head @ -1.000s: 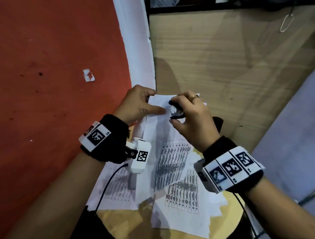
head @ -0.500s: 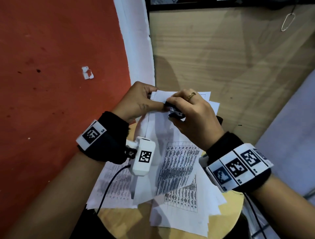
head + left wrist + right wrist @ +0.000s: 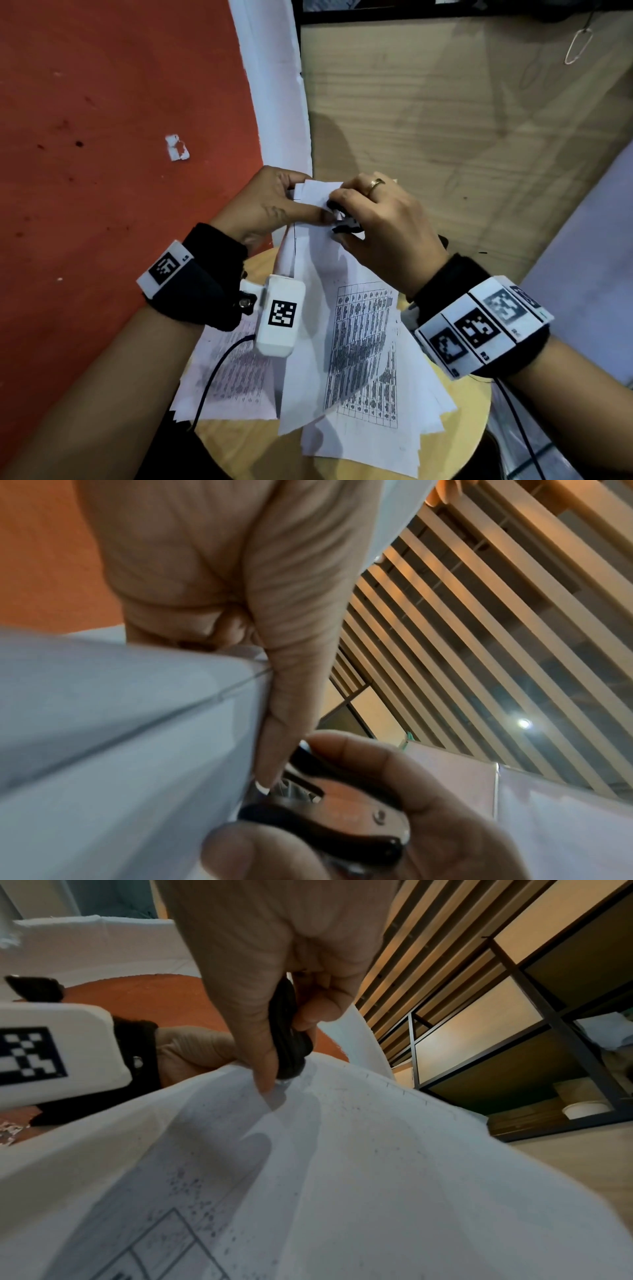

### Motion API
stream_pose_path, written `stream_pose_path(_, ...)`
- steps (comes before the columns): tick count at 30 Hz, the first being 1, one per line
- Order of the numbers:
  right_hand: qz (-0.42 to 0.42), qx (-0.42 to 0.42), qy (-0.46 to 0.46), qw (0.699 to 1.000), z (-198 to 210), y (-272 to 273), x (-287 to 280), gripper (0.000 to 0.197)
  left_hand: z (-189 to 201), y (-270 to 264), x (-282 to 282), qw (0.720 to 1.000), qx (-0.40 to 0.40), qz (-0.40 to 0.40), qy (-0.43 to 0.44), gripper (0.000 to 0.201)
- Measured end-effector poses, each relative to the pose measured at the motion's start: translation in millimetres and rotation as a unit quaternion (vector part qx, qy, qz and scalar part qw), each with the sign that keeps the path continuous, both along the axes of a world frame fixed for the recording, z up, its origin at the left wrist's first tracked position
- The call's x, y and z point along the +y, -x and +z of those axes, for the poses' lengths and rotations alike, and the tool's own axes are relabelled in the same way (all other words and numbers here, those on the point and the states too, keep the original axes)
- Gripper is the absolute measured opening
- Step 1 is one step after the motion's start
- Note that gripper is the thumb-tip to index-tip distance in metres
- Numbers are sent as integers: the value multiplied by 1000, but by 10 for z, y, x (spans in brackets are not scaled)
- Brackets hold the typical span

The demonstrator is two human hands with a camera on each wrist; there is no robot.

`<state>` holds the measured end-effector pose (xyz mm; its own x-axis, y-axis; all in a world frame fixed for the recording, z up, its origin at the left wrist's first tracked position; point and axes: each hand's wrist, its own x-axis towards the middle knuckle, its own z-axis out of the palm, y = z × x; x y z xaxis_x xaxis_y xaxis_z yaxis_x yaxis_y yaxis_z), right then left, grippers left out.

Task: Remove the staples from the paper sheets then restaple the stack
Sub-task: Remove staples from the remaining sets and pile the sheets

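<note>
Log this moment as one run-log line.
left hand: pinches white printed paper sheets | right hand: grips black metal staple remover at sheets' top edge

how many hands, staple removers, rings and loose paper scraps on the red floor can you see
hands: 2, left and right
staple remover: 1, in the right hand
ring: 1, on the right hand
paper scrap: 1, on the red floor
total: 5
</note>
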<state>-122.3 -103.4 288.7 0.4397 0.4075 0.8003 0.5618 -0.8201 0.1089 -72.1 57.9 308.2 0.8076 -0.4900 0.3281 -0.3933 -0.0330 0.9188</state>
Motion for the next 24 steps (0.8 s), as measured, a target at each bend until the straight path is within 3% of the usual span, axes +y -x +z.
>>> stream_pose_path(10,29,-20,32,999,53,-27,-39,20,-48,-66,47,999,23,-15,19,26)
stream_pose_path(13,22,-39,20,999,68,-8,-25,13,-3,-41,53,999,25,-29,17,29)
stream_pose_path(18,34,-33,-3,999,64,-4,-25,19,13,-12,34,997,57,-43,29,28)
stream_pose_path(24,74,37,-119,989,46,28,-99,25,-14,19,25,995,60,-56,61,27)
